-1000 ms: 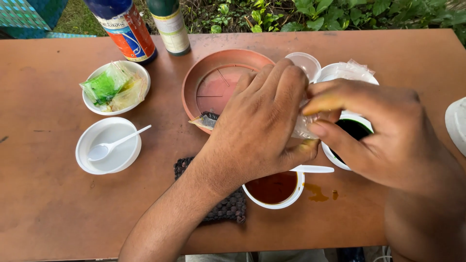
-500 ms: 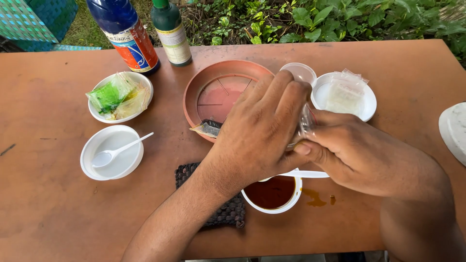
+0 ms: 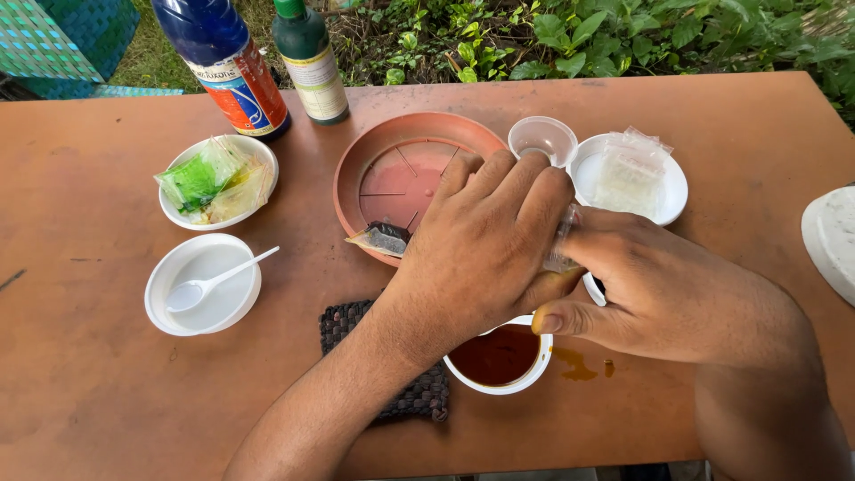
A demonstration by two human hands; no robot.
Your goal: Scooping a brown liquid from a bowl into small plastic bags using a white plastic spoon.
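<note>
Near the table's [image 3: 107, 401] left edge sits a white bowl with a spoon [image 3: 203, 283]; behind it a bowl of green packets [image 3: 216, 181], with a blue bottle [image 3: 223, 62] and a green bottle [image 3: 309, 58] at the far edge. At centre is a terracotta saucer [image 3: 356, 174] holding a dark packet [image 3: 383, 238]. The left hand [image 3: 481, 249] lies flat, fingers curled over a small clear packet [image 3: 559, 249]. The right hand [image 3: 663, 289] pinches the same packet, thumb under. The packet is above the bowl of brown liquid [image 3: 499, 358] near the front edge; a spill [image 3: 574, 363] lies beside it. Best to keep it low over the bowl and squeeze slowly. Versus earlier frames, both hands have moved slightly forward, uncovering the clear cup [image 3: 543, 138] and the plate with a clear packet [image 3: 632, 174].
</note>
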